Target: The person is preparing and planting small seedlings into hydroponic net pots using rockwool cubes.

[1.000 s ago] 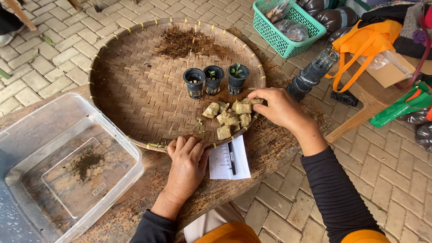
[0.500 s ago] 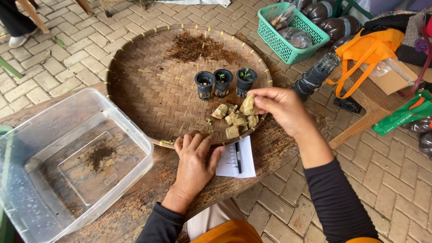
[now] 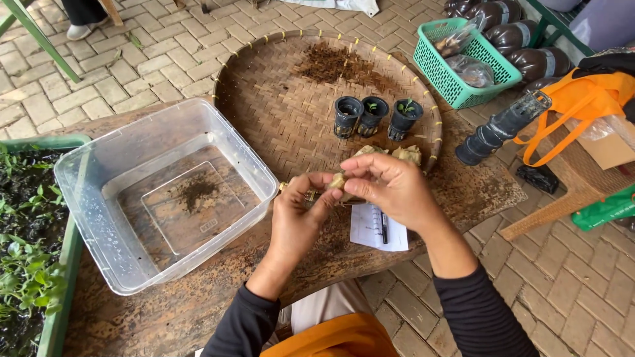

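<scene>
Orange cloth (image 3: 334,334) sits nearest me, at the lap, with black sleeves running up from it. Above that, my left hand (image 3: 296,221) and right hand (image 3: 390,192) meet over the table edge, both pinching one pale tan cube (image 3: 338,180) between thumb and fingertips; the fingers are curled closed on it, not clenched into fists. The cube hangs just above the near rim of the woven tray (image 3: 264,99). Under the right wrist lies a white paper (image 3: 367,231) with a black pen (image 3: 384,227) on it.

To handle this piece well, I judge a light grip is best: it looks soft and crumbly, so I would support it from below with the left fingertips and keep it over the tray so crumbs fall there.

More tan cubes (image 3: 403,153) lie just behind the hands on the tray. Further on stand three small black pots (image 3: 375,116) in a row, two showing green sprouts, then a patch of dark soil (image 3: 334,63). To the left sits a clear plastic tub (image 3: 165,192); far right, a green basket (image 3: 463,63).
</scene>
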